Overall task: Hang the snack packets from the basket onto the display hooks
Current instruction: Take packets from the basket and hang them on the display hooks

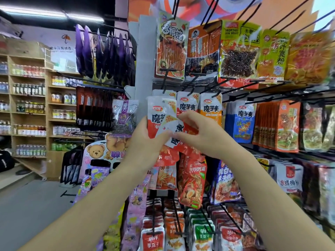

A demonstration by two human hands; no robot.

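My left hand (147,142) grips a small stack of white-and-red snack packets (158,115) held upright in front of the display rack. My right hand (197,134) pinches one tilted white-and-red packet (176,132) at the front of that stack. Just above, a black display hook (165,82) juts out, with matching packets (187,105) hanging on the hooks beside it. The basket is out of view.
Rows of hooks with hanging snack packets fill the rack ahead and to the right (288,127). Purple packets (101,53) hang on the rack's left side. Wooden shelves with bottles (29,105) line the far left wall, with grey floor (36,205) in front.
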